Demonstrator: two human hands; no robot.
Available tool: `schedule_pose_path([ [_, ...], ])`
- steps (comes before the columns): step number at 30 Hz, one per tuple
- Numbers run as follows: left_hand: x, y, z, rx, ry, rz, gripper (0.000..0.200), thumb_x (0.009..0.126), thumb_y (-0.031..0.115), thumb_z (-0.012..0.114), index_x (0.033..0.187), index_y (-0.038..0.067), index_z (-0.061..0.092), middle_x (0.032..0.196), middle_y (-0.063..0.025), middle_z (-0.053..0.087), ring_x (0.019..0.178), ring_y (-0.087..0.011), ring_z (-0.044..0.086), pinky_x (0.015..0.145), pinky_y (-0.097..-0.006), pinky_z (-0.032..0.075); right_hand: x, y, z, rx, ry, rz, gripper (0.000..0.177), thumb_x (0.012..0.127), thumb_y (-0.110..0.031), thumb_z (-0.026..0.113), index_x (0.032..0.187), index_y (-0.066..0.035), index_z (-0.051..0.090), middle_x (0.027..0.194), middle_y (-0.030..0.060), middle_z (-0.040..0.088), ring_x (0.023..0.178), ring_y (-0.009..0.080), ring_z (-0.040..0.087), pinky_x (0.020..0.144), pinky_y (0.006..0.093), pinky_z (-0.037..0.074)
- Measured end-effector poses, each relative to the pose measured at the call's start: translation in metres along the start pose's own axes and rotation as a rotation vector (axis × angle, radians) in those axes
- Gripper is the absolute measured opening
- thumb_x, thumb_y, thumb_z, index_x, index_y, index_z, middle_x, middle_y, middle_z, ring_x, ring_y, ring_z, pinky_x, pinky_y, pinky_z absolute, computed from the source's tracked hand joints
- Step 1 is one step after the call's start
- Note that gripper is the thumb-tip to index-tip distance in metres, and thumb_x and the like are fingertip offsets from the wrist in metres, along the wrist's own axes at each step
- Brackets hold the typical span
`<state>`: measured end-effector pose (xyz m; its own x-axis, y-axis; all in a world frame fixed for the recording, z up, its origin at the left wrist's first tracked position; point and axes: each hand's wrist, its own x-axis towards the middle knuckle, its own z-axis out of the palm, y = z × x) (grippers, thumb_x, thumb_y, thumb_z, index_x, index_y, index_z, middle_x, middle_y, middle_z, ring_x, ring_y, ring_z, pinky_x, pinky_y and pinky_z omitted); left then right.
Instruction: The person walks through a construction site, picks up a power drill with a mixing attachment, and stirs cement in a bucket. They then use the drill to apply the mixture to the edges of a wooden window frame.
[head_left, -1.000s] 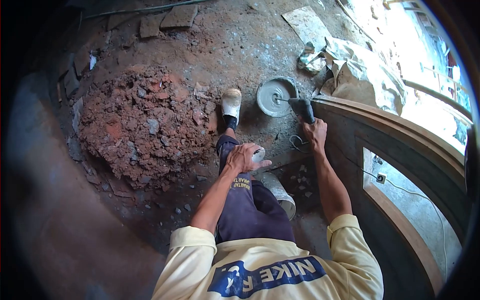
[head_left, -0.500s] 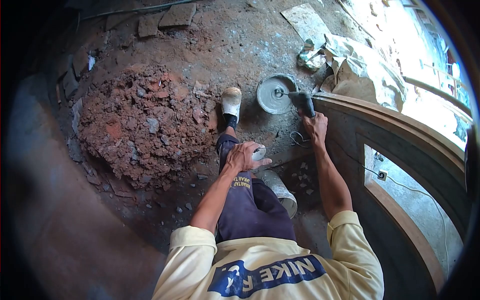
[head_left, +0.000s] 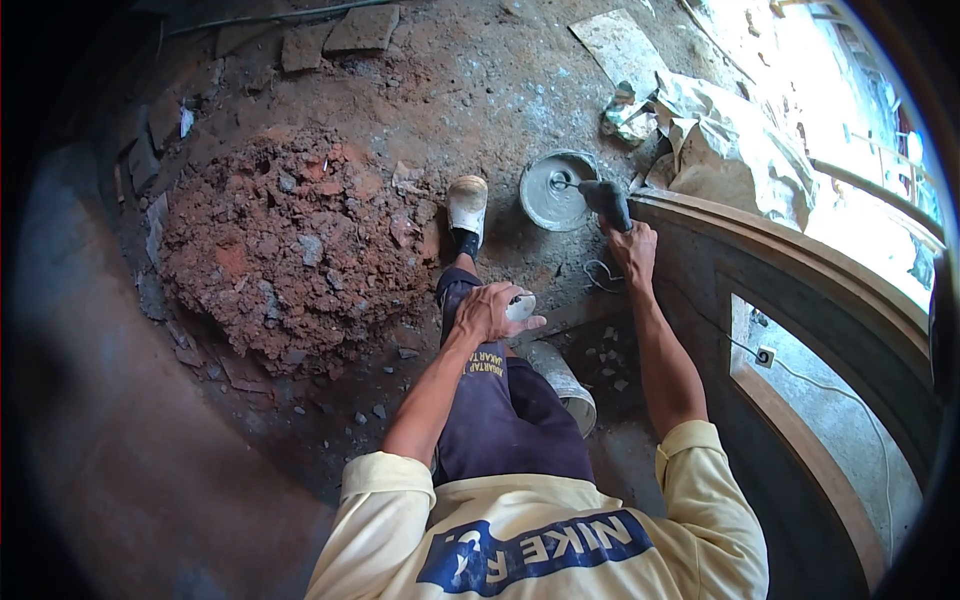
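Observation:
My right hand [head_left: 632, 250] is wrapped round the handle of a dark power drill [head_left: 607, 204]. From the drill, a metal mixing rod [head_left: 566, 184] reaches into a round bucket [head_left: 527, 208] of wet grey mortar [head_left: 553, 206]. Rings show on the mortar's surface around the rod, whose lower end is hidden in the mix. Resting on my bent leg is my left hand [head_left: 486, 312], fingers stretched out and thumb apart, holding nothing. Just beyond its fingers shows a white rounded thing [head_left: 521, 305], partly covered by the hand.
A big heap of reddish soil and rubble [head_left: 290, 250] lies to the left. A whitish bucket [head_left: 560, 380] lies beside my leg. Right of the mortar are crumpled sacking [head_left: 735, 150] and a wooden frame [head_left: 780, 235]. A cord runs to an outlet [head_left: 765, 356]. Stone slabs [head_left: 362, 30] lie at the back.
The whole view has shifted slightly. The drill's rod has moved a little within the mortar, and the surface rings look different. My left hand stays on my leg.

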<state>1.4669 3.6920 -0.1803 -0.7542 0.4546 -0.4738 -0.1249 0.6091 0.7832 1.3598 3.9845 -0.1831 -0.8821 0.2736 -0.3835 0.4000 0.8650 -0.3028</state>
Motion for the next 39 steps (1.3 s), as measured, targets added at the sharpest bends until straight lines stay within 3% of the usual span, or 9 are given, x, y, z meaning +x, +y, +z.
schedule_pose_path([
  [14, 0.002, -0.009, 0.009, -0.017, 0.079, 0.067, 0.070, 0.072, 0.069, 0.075, 0.105, 0.007, 0.072, 0.103, -0.0148, 0.072, 0.098, -0.0346, 0.070, 0.086, -0.0443, 0.055, 0.008, 0.019, 0.017, -0.067, 0.080, -0.133, 0.057, 0.082, -0.054, 0.073, 0.088, 0.003, 0.071, 0.083, 0.0277, 0.068, 0.080, 0.0477, 0.065, 0.074, 0.0527, 0.051],
  [17, -0.004, -0.015, 0.019, 0.096, 0.118, 0.118, 0.063, 0.071, 0.067, 0.076, 0.100, 0.012, 0.073, 0.103, -0.0105, 0.071, 0.098, -0.0326, 0.069, 0.085, -0.0444, 0.055, -0.023, 0.004, -0.013, 0.259, -0.009, 0.043, 0.039, 0.085, -0.035, 0.077, 0.077, -0.001, 0.060, 0.061, 0.0083, 0.054, 0.057, 0.0171, 0.048, 0.055, 0.0361, 0.042],
  [21, -0.002, -0.013, 0.012, 0.038, 0.147, 0.092, 0.069, 0.075, 0.067, 0.074, 0.108, 0.007, 0.070, 0.104, -0.0154, 0.071, 0.102, -0.0361, 0.068, 0.091, -0.0430, 0.054, -0.003, 0.027, 0.018, 0.219, 0.014, -0.002, 0.040, 0.086, -0.036, 0.070, 0.089, 0.004, 0.069, 0.067, 0.0192, 0.064, 0.061, 0.0318, 0.061, 0.060, 0.0465, 0.046],
  [22, -0.004, -0.008, 0.008, 0.024, 0.156, 0.068, 0.073, 0.075, 0.067, 0.074, 0.108, 0.002, 0.069, 0.106, -0.0173, 0.071, 0.104, -0.0372, 0.068, 0.092, -0.0444, 0.054, 0.004, 0.064, 0.051, -0.063, 0.452, -0.368, 0.044, 0.084, -0.037, 0.071, 0.085, 0.007, 0.068, 0.069, 0.0224, 0.065, 0.064, 0.0407, 0.063, 0.061, 0.0492, 0.046],
  [23, -0.002, -0.015, 0.017, 0.032, 0.188, 0.081, 0.075, 0.075, 0.068, 0.073, 0.111, 0.002, 0.069, 0.109, -0.0183, 0.071, 0.105, -0.0382, 0.068, 0.093, -0.0452, 0.054, 0.007, 0.058, 0.052, -0.045, 0.462, -0.386, 0.044, 0.084, -0.037, 0.071, 0.085, 0.007, 0.068, 0.069, 0.0224, 0.065, 0.064, 0.0407, 0.063, 0.061, 0.0492, 0.046],
  [26, -0.002, -0.005, 0.002, 0.012, 0.052, 0.008, 0.083, 0.074, 0.075, 0.069, 0.111, 0.001, 0.070, 0.112, -0.0202, 0.070, 0.108, -0.0392, 0.066, 0.098, -0.0447, 0.050, -0.008, 0.058, 0.041, -0.010, 0.411, -0.255, 0.044, 0.083, -0.038, 0.073, 0.086, 0.006, 0.068, 0.074, 0.0243, 0.067, 0.070, 0.0452, 0.063, 0.063, 0.0502, 0.047],
  [29, 0.002, -0.005, -0.001, 0.036, -0.025, 0.064, 0.080, 0.073, 0.076, 0.068, 0.111, 0.005, 0.072, 0.111, -0.0178, 0.071, 0.108, -0.0350, 0.067, 0.099, -0.0439, 0.050, -0.028, 0.005, -0.007, 0.122, -0.022, 0.064, 0.047, 0.081, -0.041, 0.075, 0.089, 0.004, 0.067, 0.077, 0.0228, 0.065, 0.071, 0.0387, 0.064, 0.065, 0.0480, 0.048],
  [35, 0.001, -0.019, 0.016, -0.014, 0.153, 0.110, 0.067, 0.072, 0.067, 0.076, 0.100, 0.007, 0.074, 0.103, -0.0145, 0.073, 0.098, -0.0339, 0.071, 0.086, -0.0430, 0.056, -0.035, 0.018, -0.010, 0.083, -0.045, 0.128, 0.045, 0.083, -0.046, 0.073, 0.085, 0.000, 0.070, 0.076, 0.0256, 0.065, 0.078, 0.0459, 0.066, 0.068, 0.0498, 0.051],
  [39, -0.002, -0.007, 0.003, 0.043, 0.030, 0.033, 0.072, 0.075, 0.067, 0.073, 0.114, 0.007, 0.070, 0.118, -0.0159, 0.070, 0.108, -0.0353, 0.068, 0.094, -0.0446, 0.054, -0.032, 0.035, 0.000, 0.056, 0.072, 0.050, 0.051, 0.081, -0.050, 0.073, 0.088, 0.001, 0.073, 0.079, 0.0276, 0.067, 0.079, 0.0456, 0.067, 0.071, 0.0506, 0.052],
])
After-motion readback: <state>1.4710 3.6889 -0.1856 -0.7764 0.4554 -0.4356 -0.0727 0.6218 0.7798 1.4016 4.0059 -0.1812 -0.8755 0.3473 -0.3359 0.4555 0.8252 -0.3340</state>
